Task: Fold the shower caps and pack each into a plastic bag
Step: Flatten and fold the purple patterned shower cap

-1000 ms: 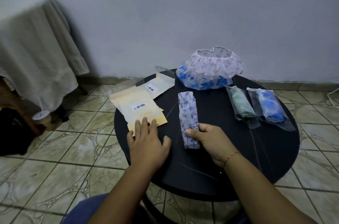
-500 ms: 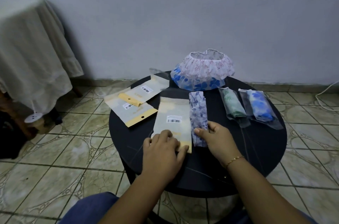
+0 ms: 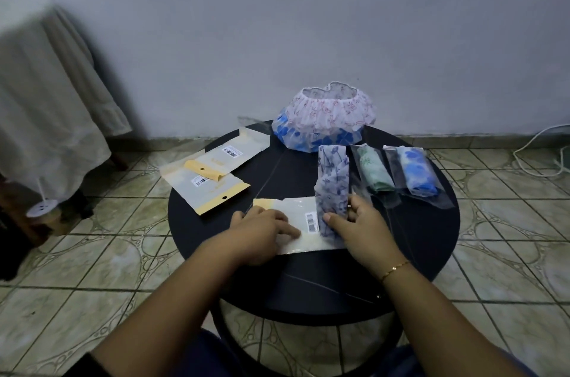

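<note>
A folded shower cap (image 3: 332, 182) with a purple flower print lies lengthwise on the round black table (image 3: 425, 240). My right hand (image 3: 359, 225) grips its near end between thumb and fingers. A plastic bag (image 3: 297, 219) with a yellow header and a barcode lies sideways in front of me, its right end under the cap. My left hand (image 3: 262, 230) presses flat on this bag. Two unfolded shower caps (image 3: 327, 120), one pink-printed on one blue-printed, sit stacked at the far edge.
Two packed caps, one green (image 3: 374, 173) and one blue (image 3: 415, 173), lie in clear bags on the right. Two empty bags (image 3: 212, 179) overlap at the table's left. A cloth-draped piece of furniture (image 3: 46, 117) stands on the left; tiled floor surrounds the table.
My left hand drew one bag off the left pile, slid it across to the cap and turned it sideways. My right hand kept hold of the folded cap, whose near end now overlaps the bag.
</note>
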`<state>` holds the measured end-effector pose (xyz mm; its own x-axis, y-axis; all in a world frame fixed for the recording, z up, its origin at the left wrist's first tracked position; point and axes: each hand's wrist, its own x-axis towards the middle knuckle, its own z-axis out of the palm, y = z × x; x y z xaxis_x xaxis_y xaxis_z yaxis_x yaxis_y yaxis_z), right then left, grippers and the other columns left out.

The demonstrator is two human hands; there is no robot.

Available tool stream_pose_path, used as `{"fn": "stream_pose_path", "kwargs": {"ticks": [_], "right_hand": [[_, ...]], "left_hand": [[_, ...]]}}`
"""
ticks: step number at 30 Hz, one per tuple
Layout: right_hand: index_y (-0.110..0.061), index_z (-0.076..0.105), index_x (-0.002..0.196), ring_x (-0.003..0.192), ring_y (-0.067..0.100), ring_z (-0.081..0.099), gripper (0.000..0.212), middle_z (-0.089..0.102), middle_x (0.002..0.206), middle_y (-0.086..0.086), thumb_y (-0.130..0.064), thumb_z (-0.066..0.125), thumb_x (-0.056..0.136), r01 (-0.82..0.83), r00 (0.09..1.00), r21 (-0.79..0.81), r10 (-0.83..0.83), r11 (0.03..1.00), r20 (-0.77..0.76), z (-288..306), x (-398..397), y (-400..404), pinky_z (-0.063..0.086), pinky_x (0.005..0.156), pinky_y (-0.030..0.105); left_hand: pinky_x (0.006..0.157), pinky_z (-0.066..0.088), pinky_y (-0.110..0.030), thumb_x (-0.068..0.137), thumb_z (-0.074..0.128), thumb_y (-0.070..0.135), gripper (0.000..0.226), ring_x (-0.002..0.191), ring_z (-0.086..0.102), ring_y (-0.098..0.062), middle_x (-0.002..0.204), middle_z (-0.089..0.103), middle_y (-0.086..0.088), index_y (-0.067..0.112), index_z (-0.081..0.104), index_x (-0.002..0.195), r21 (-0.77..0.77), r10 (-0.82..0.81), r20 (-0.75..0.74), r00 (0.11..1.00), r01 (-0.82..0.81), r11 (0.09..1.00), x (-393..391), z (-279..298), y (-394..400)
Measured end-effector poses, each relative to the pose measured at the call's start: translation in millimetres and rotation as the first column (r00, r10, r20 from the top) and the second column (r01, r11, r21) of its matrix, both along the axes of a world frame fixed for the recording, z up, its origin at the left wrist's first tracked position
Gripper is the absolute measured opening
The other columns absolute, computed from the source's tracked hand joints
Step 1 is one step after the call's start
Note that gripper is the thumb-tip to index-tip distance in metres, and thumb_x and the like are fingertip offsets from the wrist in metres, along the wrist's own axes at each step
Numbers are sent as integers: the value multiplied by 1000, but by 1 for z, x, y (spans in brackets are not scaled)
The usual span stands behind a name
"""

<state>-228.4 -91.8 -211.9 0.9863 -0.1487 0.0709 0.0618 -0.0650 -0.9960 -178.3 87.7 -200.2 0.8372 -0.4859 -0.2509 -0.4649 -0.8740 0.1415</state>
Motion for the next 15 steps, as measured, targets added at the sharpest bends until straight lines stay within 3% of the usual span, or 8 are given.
{"fn": "stream_pose_path", "kwargs": {"ticks": [2, 5, 7, 9, 11, 15], "right_hand": [[-20, 57, 99, 88, 7, 65, 23, 68, 95, -4, -1, 62, 87, 36, 999, 19, -36, 999, 8, 1, 1, -3, 52, 81, 21], [-20, 57, 99, 84, 11, 67, 24, 70, 92, -3, -1, 63, 86, 76, 997, 43, -77, 996, 19, 6, 0, -8, 55, 76, 23], [-24, 58, 95, 84, 13, 67, 25, 70, 90, -4, -2, 64, 85, 104, 994, 49, -105, 993, 18, 7, -1, -11, 55, 77, 28], [-26, 58, 90, 84, 12, 68, 23, 70, 90, -5, -4, 66, 85, 145, 989, 23, -145, 989, 10, 9, -2, -16, 55, 79, 30], [-24, 60, 91, 87, 14, 68, 19, 70, 93, -4, -8, 66, 84, 184, 983, -7, -184, 983, -12, 9, -4, -23, 54, 82, 32], [-13, 62, 105, 87, 17, 67, 19, 70, 98, 3, -9, 64, 86, 208, 972, -6, -207, 978, -107, 4, -13, -37, 53, 76, 29]], "left_hand": [[88, 23, -33, 91, 49, 17, 42, 126, 31, -15, 139, 41, 16, 46, 58, 120, 44, -69, 122, 990, 64, 997, 4, 3, -2], [87, 37, -30, 90, 49, 31, 25, 116, 46, -17, 127, 53, 9, 33, 63, 111, -34, 17, 269, 963, -8, 999, -6, -7, -25], [88, 41, -34, 88, 47, 55, 40, 113, 48, -19, 121, 53, 5, 27, 60, 115, -138, 168, 256, 952, -136, 981, -15, -19, -42], [91, 40, -35, 83, 45, 70, 61, 116, 43, -20, 124, 48, 3, 25, 54, 123, -111, 184, 282, 942, -158, 981, -18, -28, -53], [96, 38, -35, 83, 49, 66, 60, 121, 38, -21, 132, 44, 2, 28, 49, 130, -107, 154, 237, 959, -132, 985, -14, -27, -55], [105, 33, -35, 85, 63, 30, 53, 130, 32, -24, 145, 37, 4, 37, 48, 135, -108, 40, -45, 998, -45, 993, 3, -9, -48]]}}
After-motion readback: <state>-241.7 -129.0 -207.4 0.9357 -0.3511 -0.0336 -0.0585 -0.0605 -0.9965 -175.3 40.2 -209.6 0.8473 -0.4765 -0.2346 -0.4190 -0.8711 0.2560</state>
